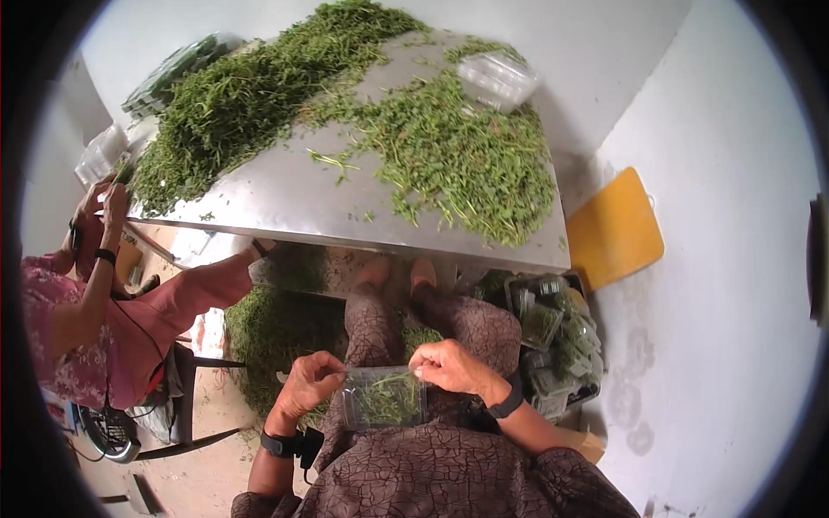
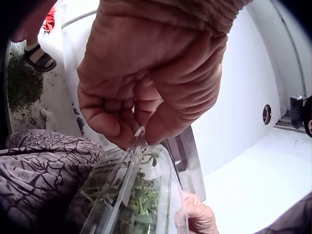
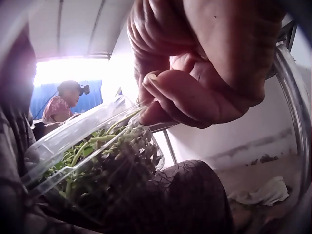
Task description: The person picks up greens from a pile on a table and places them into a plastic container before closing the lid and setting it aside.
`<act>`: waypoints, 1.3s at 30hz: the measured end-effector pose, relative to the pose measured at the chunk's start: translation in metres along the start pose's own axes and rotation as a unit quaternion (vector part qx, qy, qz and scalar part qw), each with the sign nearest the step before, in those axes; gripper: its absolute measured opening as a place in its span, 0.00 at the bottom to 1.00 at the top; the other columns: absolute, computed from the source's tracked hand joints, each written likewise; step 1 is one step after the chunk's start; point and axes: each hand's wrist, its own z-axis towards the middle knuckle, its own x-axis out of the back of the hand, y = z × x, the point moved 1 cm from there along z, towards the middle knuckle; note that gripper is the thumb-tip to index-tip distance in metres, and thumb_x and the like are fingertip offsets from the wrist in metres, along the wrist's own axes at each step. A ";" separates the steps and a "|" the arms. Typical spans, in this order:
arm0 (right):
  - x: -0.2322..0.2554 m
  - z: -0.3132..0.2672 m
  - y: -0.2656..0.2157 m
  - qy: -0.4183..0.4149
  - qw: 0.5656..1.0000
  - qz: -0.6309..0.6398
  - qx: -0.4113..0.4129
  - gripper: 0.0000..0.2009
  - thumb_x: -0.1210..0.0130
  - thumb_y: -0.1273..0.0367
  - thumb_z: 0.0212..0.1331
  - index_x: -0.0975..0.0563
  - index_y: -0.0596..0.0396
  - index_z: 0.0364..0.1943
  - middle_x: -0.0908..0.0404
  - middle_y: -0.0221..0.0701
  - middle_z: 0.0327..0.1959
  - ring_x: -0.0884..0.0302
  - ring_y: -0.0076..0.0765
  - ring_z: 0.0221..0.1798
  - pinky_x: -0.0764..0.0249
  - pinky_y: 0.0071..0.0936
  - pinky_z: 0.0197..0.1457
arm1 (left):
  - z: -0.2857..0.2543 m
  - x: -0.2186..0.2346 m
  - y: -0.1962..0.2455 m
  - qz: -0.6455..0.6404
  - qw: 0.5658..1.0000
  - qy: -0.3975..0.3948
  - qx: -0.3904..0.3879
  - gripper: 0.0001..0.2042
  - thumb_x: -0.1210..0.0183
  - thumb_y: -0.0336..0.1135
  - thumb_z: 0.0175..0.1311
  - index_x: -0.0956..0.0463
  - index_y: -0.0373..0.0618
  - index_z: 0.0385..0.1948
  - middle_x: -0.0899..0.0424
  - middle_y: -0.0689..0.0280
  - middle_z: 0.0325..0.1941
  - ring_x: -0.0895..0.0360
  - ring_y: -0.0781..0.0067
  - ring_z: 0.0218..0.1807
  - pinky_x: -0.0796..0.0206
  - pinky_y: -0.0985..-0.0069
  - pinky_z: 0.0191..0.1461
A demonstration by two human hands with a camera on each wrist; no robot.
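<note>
A clear plastic clamshell box (image 1: 384,399) with leafy green stems (image 3: 90,153) inside sits over the person's lap. At its left corner, the left hand (image 1: 309,385) pinches the rim between thumb and fingers. The right hand (image 1: 451,366) pinches the opposite corner in the same way. Seen from the left wrist, the lid and base edges run close together just under the left hand's fingertips (image 2: 126,139). From the right wrist, a few pale stems lie across the rim beside the right hand's fingertips (image 3: 151,114).
Ahead stands a metal table (image 1: 285,186) heaped with greens (image 1: 466,155), plus a clear empty box (image 1: 498,82). Filled boxes fill a black crate (image 1: 557,345) at the right, below a yellow board (image 1: 615,229). Another person (image 1: 95,328) sits at left; more greens (image 1: 276,345) lie below the table.
</note>
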 end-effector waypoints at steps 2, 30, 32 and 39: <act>0.001 0.002 0.000 -0.010 1.000 0.001 -0.017 0.06 0.43 0.73 0.53 0.22 0.63 0.30 0.21 0.31 0.22 0.26 0.22 0.26 0.30 0.24 0.30 | 0.000 -0.001 0.004 -0.001 1.000 -0.019 0.020 0.06 0.40 0.27 0.53 0.22 0.34 0.30 0.21 0.70 0.26 0.27 0.85 0.29 0.35 0.83 0.32; -0.003 0.003 0.005 -0.011 0.999 -0.014 -0.045 0.07 0.45 0.74 0.50 0.21 0.64 0.30 0.22 0.29 0.20 0.29 0.18 0.25 0.32 0.22 0.29 | 0.003 0.001 0.002 0.029 0.998 -0.054 -0.031 0.11 0.41 0.30 0.53 0.18 0.34 0.36 0.16 0.65 0.29 0.23 0.80 0.31 0.32 0.79 0.35; -0.004 0.003 0.007 0.006 1.000 -0.009 -0.029 0.06 0.45 0.74 0.49 0.20 0.64 0.29 0.23 0.28 0.19 0.29 0.18 0.24 0.32 0.22 0.28 | 0.002 0.001 0.002 0.052 0.997 -0.051 -0.040 0.11 0.41 0.30 0.52 0.18 0.34 0.35 0.16 0.65 0.28 0.23 0.79 0.31 0.32 0.79 0.35; -0.005 0.002 0.002 0.013 0.999 -0.029 -0.040 0.05 0.46 0.75 0.48 0.21 0.63 0.26 0.23 0.29 0.18 0.29 0.19 0.23 0.32 0.25 0.26 | 0.001 -0.004 0.003 0.061 0.997 -0.025 -0.025 0.11 0.42 0.30 0.50 0.18 0.34 0.32 0.17 0.63 0.25 0.23 0.78 0.28 0.32 0.78 0.33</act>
